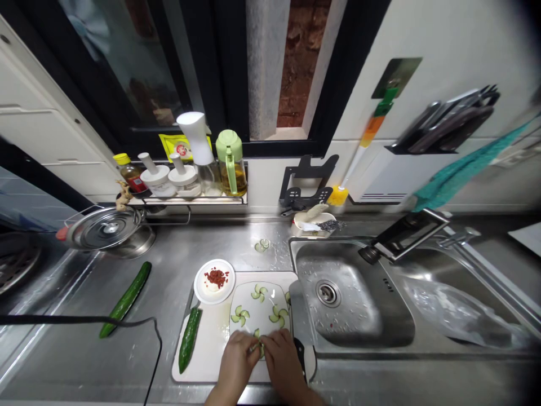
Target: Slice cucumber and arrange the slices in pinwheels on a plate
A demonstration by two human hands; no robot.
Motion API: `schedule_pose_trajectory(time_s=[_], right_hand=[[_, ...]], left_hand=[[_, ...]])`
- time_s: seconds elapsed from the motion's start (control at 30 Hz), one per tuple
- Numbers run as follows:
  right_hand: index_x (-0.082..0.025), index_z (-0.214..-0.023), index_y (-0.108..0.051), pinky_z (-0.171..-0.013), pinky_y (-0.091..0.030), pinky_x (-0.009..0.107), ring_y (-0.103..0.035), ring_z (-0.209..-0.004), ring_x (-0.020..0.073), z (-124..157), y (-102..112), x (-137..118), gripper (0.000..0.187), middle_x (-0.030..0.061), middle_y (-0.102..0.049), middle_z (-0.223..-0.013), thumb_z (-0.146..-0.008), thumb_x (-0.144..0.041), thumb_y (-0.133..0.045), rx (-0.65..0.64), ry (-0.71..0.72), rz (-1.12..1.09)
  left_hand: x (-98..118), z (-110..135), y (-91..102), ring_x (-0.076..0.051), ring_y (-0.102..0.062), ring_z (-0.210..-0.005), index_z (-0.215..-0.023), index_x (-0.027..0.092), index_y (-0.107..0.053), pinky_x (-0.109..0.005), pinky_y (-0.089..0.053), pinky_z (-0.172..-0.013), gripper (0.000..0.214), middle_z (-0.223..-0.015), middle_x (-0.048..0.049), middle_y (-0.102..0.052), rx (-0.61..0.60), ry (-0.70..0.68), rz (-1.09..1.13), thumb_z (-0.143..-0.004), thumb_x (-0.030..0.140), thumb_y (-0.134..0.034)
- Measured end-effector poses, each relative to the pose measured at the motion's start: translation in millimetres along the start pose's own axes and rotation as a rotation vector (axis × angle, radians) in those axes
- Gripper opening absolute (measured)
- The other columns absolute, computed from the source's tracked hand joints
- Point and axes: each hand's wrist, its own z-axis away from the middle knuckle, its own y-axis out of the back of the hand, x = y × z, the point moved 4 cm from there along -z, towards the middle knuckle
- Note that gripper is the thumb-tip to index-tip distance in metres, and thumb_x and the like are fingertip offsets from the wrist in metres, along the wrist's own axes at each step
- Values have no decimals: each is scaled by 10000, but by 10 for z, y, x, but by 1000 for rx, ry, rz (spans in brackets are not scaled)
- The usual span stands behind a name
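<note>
Side by side, my left hand point(236, 356) and my right hand point(284, 356) reach over the near edge of a white square plate point(257, 305). Both have their fingers closed in a pinch on thin cucumber slices point(257, 334) there; the fingertips partly cover them. Elsewhere on the plate, slices form three pinwheel shapes, such as the left one point(240, 316). The plate rests on a white cutting board point(211, 355). A cucumber piece point(190, 340) lies on the board's left side. Beside my right hand shows a black knife handle point(300, 354).
A small dish point(203, 295) of red berries overlaps the board's far left corner. Further left are a whole cucumber point(127, 299) and a black cable point(156, 338). The sink point(350, 293) lies right. Behind stand a seasoning rack point(198, 199) and a lidded pot point(110, 228).
</note>
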Motion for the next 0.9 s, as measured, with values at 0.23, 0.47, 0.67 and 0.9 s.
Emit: schedule_pose_trajectory(time_s=[0.23, 0.47, 0.67, 0.9], right_hand=[[-217, -908, -667, -833, -385, 352, -497, -906, 225, 13, 8, 0, 262, 33, -611, -863, -812, -22, -520, 30, -4, 33], [-191, -713, -604, -810, -362, 361, -510, -865, 223, -85, -14, -38, 173, 26, -619, -792, -840, -84, -559, 14, -90, 125], [-186, -719, -625, -793, -338, 367, -528, -901, 241, -124, -12, -59, 170, 35, -650, -812, -858, -114, -559, -47, -164, 180], [-191, -737, -624, -789, -325, 359, -526, -928, 242, -114, -29, -47, 152, 34, -657, -843, -866, -140, -563, -75, -167, 182]], left_hand=[[-35, 27, -17, -188, -612, -775, -750, 197, -677, -289, -456, -711, 55, -739, -26, -681, 21, 18, 10, -787, 159, -662], [-17, 45, 18, -180, -608, -754, -727, 193, -660, -280, -457, -697, 87, -729, -23, -672, 22, 10, 6, -784, 130, -642], [4, 34, 35, -180, -607, -740, -721, 193, -665, -279, -461, -691, 107, -712, -20, -671, 33, 0, -9, -764, 99, -640], [16, 28, 45, -177, -616, -748, -726, 191, -676, -282, -472, -700, 121, -719, -28, -679, 40, -5, 13, -773, 101, -610]])
